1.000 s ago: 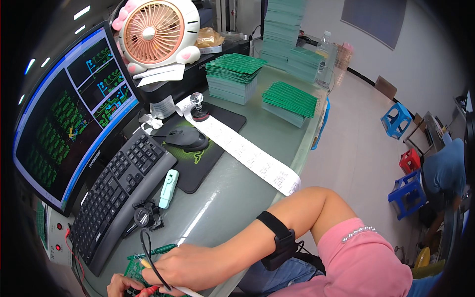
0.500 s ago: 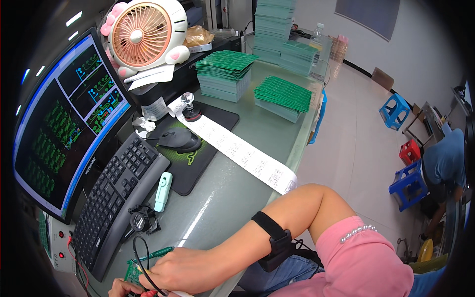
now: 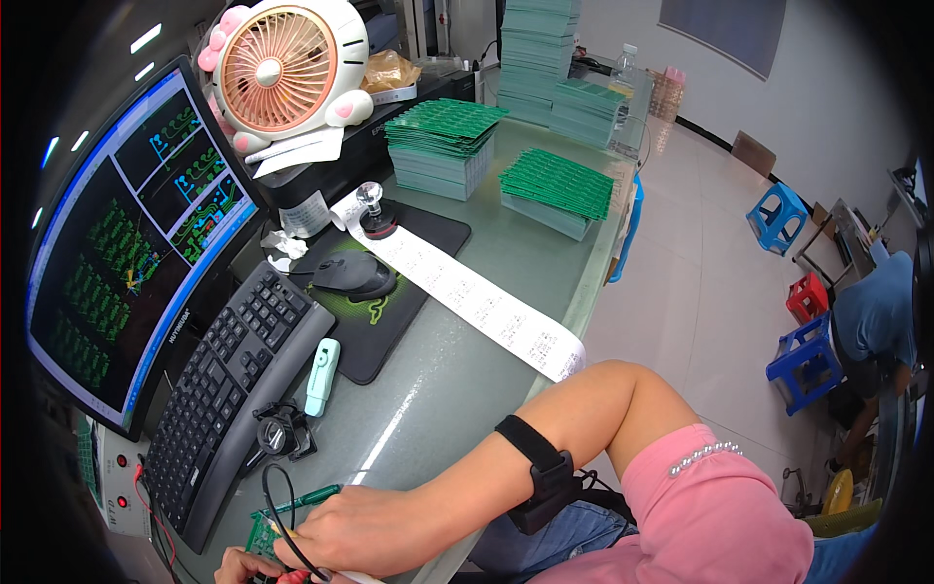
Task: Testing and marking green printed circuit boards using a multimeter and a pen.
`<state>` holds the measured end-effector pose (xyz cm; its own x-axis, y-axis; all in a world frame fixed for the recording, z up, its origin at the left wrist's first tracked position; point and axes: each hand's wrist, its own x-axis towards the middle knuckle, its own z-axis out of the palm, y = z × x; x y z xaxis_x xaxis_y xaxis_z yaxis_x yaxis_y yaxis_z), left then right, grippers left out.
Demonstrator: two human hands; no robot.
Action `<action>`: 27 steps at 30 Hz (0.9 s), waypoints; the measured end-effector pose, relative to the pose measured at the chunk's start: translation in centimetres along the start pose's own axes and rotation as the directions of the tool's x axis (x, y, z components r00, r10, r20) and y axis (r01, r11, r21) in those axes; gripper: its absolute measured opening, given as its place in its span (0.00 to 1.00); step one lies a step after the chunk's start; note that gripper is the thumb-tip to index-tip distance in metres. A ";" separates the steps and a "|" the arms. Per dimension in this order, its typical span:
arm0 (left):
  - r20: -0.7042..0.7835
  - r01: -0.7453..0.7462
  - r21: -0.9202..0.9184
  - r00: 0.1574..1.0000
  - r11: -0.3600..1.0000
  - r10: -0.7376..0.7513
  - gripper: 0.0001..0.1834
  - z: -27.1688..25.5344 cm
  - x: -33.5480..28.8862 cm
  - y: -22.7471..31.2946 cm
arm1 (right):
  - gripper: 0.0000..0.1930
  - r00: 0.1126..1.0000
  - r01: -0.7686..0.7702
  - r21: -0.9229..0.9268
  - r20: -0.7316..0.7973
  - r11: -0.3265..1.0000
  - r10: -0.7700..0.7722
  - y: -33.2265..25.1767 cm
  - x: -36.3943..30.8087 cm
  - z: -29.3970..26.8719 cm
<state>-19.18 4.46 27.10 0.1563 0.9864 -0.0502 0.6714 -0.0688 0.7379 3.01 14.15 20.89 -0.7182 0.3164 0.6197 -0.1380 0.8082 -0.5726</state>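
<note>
At the bottom left, my right hand (image 3: 355, 530) is closed, its fingers curled down over a small green circuit board (image 3: 261, 533). What it grips is hidden beneath the fingers. My left hand (image 3: 241, 566) shows only in part at the lower edge, its fingers bent and closed beside the board. Something red (image 3: 294, 577) pokes out between the two hands, too covered to name. A black cable (image 3: 277, 467) loops over my right fingers. Just beyond that hand lies a green pen-like tool (image 3: 319, 494). A black strap with a small device (image 3: 545, 477) is around my right forearm.
A keyboard (image 3: 229, 380), monitor (image 3: 136, 253), mouse (image 3: 355, 275) and mint-coloured handheld item (image 3: 322, 378) lie to the left. A printed paper strip (image 3: 477, 302) crosses the desk. Stacks of green circuit boards (image 3: 443, 151) stand farther back. Another person (image 3: 876, 311) is at far right.
The coloured marks on the monitor have shifted, with a yellow cluster now lower in the left pane. My hands have barely moved.
</note>
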 end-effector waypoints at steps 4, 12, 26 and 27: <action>0.009 -0.002 -0.004 1.000 1.000 0.002 0.08 0.0 0.0 0.0 | 0.24 1.000 -0.007 0.045 0.016 0.999 0.006 0.1 0.0 -0.1; 0.022 0.020 -0.001 1.000 1.000 -0.020 0.07 -0.1 0.0 -0.3 | 0.23 1.000 0.009 0.087 -0.019 0.996 -0.007 0.2 -0.1 0.0; 0.015 0.034 0.010 0.999 0.999 -0.034 0.07 0.2 -0.1 -0.5 | 0.27 1.000 0.006 0.002 0.009 1.000 -0.006 0.3 -0.2 0.0; 0.014 0.026 0.014 1.000 1.000 -0.026 0.07 0.1 -0.1 -0.5 | 0.27 1.000 0.012 0.008 0.006 1.000 -0.012 0.3 -0.1 0.0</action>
<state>-19.50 4.34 26.66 0.1483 0.9858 -0.0789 0.6851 -0.0449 0.7270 3.10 14.34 20.68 -0.7206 0.3039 0.6232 -0.1516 0.8080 -0.5693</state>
